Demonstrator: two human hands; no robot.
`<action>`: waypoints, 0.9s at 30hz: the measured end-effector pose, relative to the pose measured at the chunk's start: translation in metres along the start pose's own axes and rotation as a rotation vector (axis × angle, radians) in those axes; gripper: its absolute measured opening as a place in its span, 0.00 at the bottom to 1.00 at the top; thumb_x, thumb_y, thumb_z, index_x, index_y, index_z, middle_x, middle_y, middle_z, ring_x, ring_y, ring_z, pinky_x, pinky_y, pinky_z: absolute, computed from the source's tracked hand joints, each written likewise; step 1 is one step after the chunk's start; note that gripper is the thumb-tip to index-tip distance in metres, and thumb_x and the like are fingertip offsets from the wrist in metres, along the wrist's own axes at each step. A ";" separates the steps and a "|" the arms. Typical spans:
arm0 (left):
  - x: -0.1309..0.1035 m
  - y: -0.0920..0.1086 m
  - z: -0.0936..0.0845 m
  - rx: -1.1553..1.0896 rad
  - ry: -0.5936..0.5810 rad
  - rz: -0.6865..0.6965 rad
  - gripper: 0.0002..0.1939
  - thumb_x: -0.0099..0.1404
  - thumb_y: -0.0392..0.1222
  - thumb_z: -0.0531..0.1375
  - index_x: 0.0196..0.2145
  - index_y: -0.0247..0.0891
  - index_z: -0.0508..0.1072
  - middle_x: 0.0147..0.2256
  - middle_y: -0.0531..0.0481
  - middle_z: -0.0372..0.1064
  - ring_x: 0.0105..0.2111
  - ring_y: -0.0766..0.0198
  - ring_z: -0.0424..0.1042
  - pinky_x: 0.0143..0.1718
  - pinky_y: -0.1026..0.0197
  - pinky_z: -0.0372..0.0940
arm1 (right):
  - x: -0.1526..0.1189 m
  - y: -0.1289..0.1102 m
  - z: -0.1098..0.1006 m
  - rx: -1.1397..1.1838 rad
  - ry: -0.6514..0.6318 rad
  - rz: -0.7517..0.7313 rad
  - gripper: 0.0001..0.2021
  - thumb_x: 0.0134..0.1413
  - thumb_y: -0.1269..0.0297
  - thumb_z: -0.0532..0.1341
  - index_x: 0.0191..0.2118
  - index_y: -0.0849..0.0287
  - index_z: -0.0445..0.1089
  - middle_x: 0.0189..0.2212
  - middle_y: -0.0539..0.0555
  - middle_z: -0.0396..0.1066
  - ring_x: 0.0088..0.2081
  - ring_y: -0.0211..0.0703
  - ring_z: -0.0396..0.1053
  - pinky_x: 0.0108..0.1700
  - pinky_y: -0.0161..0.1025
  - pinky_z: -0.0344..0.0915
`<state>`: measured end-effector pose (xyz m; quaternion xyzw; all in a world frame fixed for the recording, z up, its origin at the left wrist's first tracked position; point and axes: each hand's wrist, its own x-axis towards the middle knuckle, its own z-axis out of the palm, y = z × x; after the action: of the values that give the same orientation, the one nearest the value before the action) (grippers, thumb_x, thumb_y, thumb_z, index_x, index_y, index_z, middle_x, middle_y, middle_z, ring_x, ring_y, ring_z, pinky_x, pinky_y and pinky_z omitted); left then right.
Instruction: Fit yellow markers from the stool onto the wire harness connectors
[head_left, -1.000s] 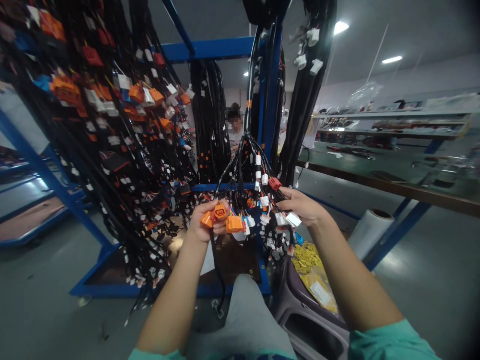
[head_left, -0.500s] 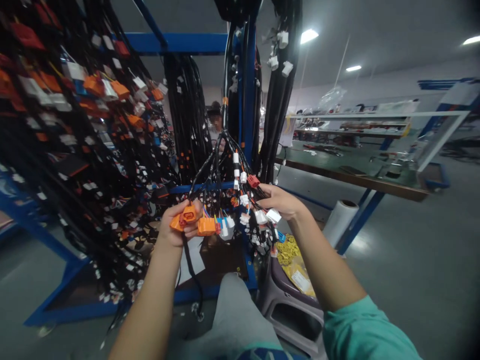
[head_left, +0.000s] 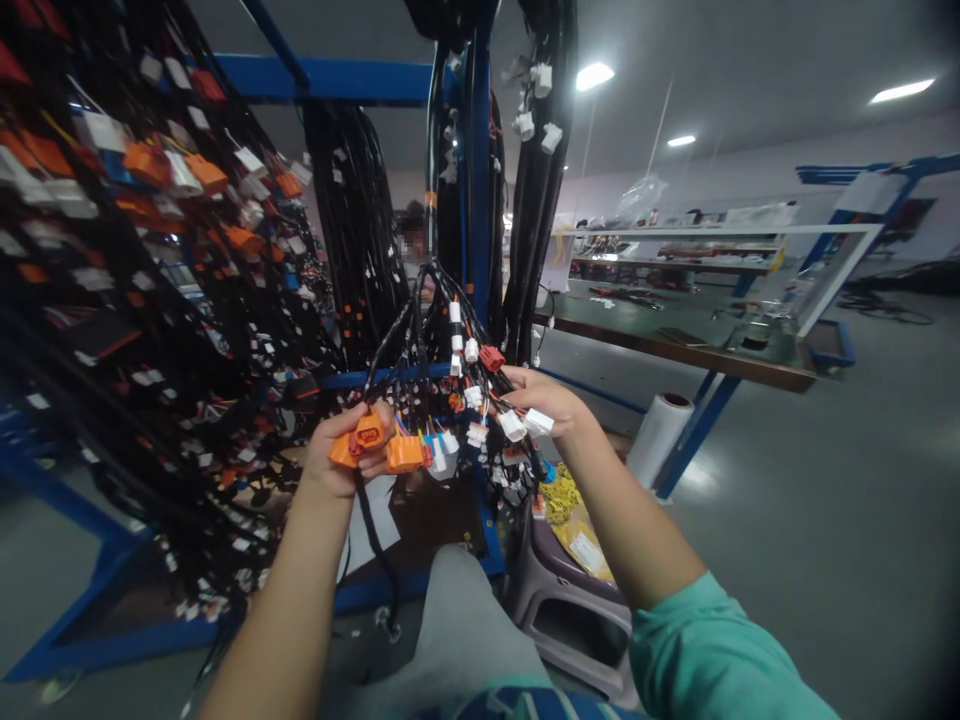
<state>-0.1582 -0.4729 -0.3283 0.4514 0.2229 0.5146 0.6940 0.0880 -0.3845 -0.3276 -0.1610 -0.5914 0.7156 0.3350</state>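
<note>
Orange, blocky plastic connectors (head_left: pixel 405 454) are clutched in the left hand (head_left: pixel 336 474) before the blue metal rack (head_left: pixel 478 180); the right hand (head_left: pixel 544 402) pinches the black wiring harness (head_left: pixel 431 272) near boxy white connectors (head_left: pixel 513 426).

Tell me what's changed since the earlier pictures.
The view has turned right, so the blue rack, stool and bench appear farther left. Nothing was visibly grasped or released. The left hand still holds orange plugs; the right hand remains at the wires beside the red plug.
</note>
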 end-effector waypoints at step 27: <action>-0.002 0.003 -0.014 0.254 0.045 -0.034 0.13 0.40 0.41 0.68 0.21 0.28 0.73 0.16 0.44 0.68 0.16 0.66 0.66 0.17 0.68 0.59 | 0.000 0.010 -0.019 -0.143 0.186 0.040 0.24 0.30 0.76 0.62 0.41 0.59 0.70 0.32 0.49 0.74 0.25 0.33 0.68 0.25 0.30 0.62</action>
<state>-0.1712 -0.4684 -0.3331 0.5201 0.3093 0.4806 0.6347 0.0968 -0.3716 -0.3416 -0.2622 -0.6040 0.6600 0.3617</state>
